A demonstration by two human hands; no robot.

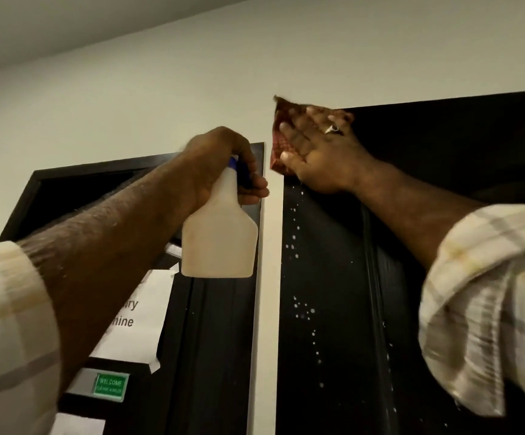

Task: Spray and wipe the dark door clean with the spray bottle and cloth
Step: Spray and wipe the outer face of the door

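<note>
Cloth point(281, 142) lies flat under the spread fingers of the right hand point(321, 152), pressed on the top left corner of the dark door point(327, 277) at upper centre, droplets below. Left hand point(220, 167), arm raised at centre, grips the neck of the spray bottle point(220, 233), which hangs before a second door with a paper sign point(135, 318) at lower left.

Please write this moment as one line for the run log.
left hand: holds spray bottle | right hand: presses cloth on door top | droplets below
</note>
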